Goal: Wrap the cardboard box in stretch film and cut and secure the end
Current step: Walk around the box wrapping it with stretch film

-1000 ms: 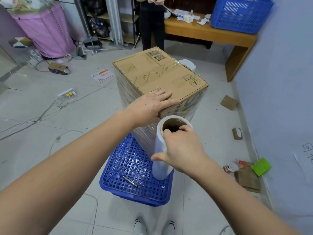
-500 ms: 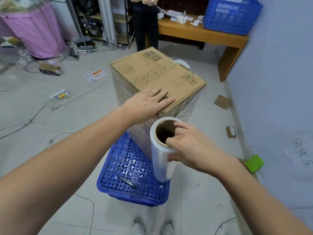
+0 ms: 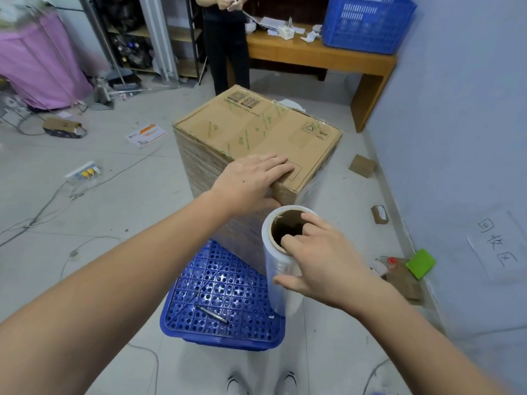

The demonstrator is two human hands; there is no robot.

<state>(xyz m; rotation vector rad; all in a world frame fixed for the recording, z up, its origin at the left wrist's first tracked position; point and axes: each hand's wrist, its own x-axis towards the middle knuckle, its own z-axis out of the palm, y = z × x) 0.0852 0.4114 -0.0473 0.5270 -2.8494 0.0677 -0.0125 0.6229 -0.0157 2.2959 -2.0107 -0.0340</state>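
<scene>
Your left hand lies flat, fingers straight, on the film-wrapped brown cardboard box, frame centre, atop a blue perforated plastic crate. Your right hand grips the clear stretch-film roll, fingers hooked in its core, lower-centre.

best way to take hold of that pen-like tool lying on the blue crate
Pinch the slim dark pen-like tool across its middle, coming straight down from above. It lies flat on the perforated top of the upturned blue plastic crate, so only its upper side is free, and the open area around it leaves room for fingertips on both sides.
</scene>
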